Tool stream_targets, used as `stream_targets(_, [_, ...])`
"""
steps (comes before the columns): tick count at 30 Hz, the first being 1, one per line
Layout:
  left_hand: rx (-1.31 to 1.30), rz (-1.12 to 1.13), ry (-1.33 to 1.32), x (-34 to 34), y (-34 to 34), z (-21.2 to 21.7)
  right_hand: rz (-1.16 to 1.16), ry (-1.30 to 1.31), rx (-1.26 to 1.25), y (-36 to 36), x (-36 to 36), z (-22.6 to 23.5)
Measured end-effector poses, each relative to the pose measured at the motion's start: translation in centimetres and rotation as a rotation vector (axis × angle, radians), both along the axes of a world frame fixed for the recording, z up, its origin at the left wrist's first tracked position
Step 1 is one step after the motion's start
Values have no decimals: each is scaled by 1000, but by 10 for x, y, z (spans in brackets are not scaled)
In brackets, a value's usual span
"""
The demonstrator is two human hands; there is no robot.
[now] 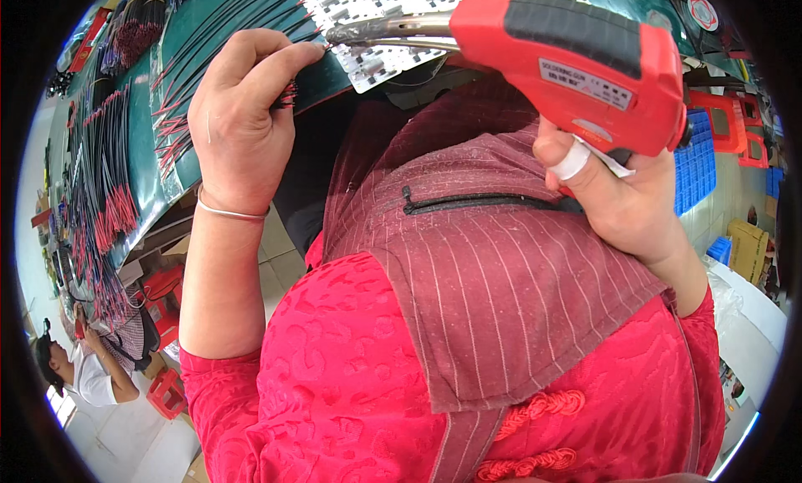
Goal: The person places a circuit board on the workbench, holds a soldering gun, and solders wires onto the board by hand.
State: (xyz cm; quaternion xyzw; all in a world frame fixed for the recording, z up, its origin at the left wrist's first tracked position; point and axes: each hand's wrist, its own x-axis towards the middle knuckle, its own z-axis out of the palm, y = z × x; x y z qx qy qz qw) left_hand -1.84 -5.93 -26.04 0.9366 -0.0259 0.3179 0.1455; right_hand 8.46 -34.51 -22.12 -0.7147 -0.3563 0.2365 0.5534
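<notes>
My right hand (625,201), with white tape round one finger, grips a red and black soldering gun (576,74) by its handle. The gun's metal tip reaches left to the edge of a white board (380,70) dotted with rows of small metal parts. Beside that tip, my left hand (242,116) is closed, its thumb and forefinger pinched at the board's left edge. Red ends of thin wires show under its curled fingers; the exact pinch point is too small to make out. Black wires with red ends (180,86) fan out beyond this hand.
Bundles of black and red wires (104,174) lie along the green table (146,149) at left. A blue crate (695,161) and red stools (727,120) stand at right. Another person (88,370) sits far left, near a red stool (167,393). A round-faced item (702,14) lies at far right.
</notes>
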Motion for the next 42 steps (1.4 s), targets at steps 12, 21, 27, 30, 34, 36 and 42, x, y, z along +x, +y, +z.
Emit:
stream_targets(12, [29, 9, 27, 0, -5, 3, 10, -88, 75, -7, 5, 1])
stream_targets(21, [-17, 51, 41, -6, -1, 9, -17, -45, 112, -9, 2, 2])
stream_targets(27, [-384, 47, -93, -6, -9, 7, -17, -10, 133, -7, 1, 1])
stream_targets(30, [-24, 3, -47, -10, 2, 4, -30, 55, 149, -7, 2, 3])
stream_targets(34, [126, -2, -61, -12, 0, 11, -26, 79, 193, -9, 5, 0])
stream_targets(36, [242, -15, -76, -16, -2, 13, -38, 96, 212, -8, 4, -2])
stream_targets(42, [137, 13, -107, -17, -16, 0, -40, 92, 194, -7, 2, 0])
